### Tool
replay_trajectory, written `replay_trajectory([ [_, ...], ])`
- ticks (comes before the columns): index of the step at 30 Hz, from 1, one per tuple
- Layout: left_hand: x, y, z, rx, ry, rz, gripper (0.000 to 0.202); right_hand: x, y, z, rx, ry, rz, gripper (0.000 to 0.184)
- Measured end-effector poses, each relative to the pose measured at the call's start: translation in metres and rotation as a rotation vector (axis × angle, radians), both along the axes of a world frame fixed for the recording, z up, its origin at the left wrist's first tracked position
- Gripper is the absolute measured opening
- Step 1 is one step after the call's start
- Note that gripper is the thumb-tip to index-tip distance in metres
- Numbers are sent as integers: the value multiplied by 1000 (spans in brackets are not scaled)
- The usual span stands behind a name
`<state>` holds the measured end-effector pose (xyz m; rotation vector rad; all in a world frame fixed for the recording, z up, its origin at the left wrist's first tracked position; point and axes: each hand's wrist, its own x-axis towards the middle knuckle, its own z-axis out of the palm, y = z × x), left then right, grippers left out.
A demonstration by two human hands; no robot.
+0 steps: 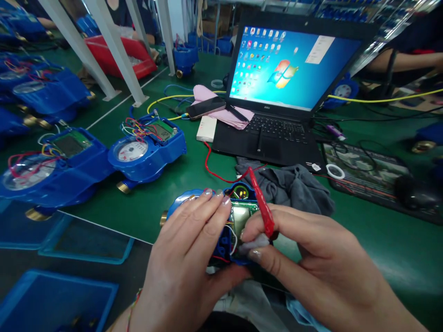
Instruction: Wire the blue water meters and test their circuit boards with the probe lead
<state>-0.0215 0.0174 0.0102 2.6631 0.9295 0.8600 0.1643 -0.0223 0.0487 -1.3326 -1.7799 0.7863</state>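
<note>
A blue water meter point(224, 240) with an opened electronics housing lies at the table's near edge. My left hand point(194, 249) grips it, fingers laid over the dial side and thumb along the near side. A small display on a green circuit board point(241, 216) shows between my hands. My right hand point(304, 258) is closed beside the display, pinching a soft grey scrap point(254, 243) between thumb and fingertips. A red-wrapped stick-like probe point(261, 203) also sits in that hand, tilted up and left, with a thin red wire near its upper end. My fingers cover much of the meter.
Two more water meters point(148, 145) point(58, 166) stand to the left, with others behind. An open laptop point(277, 92) faces me, a phone point(206, 107) and white box point(206, 129) beside it. A grey cloth point(290, 186) lies before it. Other people sit across the table.
</note>
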Motion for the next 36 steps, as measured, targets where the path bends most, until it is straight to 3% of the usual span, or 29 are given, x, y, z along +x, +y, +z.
replay_trajectory([
  [12,0,2,0,-14,10,-7,54,2,-2,-5,-17,83,-37,12],
  [15,1,4,2,-16,9,-5,51,3,-7,-18,-60,344,-133,5],
  [20,5,2,5,-51,-6,34,53,12,-12,-57,26,1057,-435,11],
  [23,5,-1,5,-80,-70,53,45,19,-14,-83,-20,1226,-653,18],
  [25,5,-2,5,-85,-112,53,37,20,-17,-97,-103,1233,-719,23],
  [28,5,-1,4,-96,-137,52,33,18,-20,-109,-176,1200,-698,28],
  [33,4,3,6,-109,-148,26,30,9,-19,-111,-186,1065,-648,32],
  [36,3,7,7,-4,-140,-34,16,4,-15,-111,-167,951,-633,28],
])
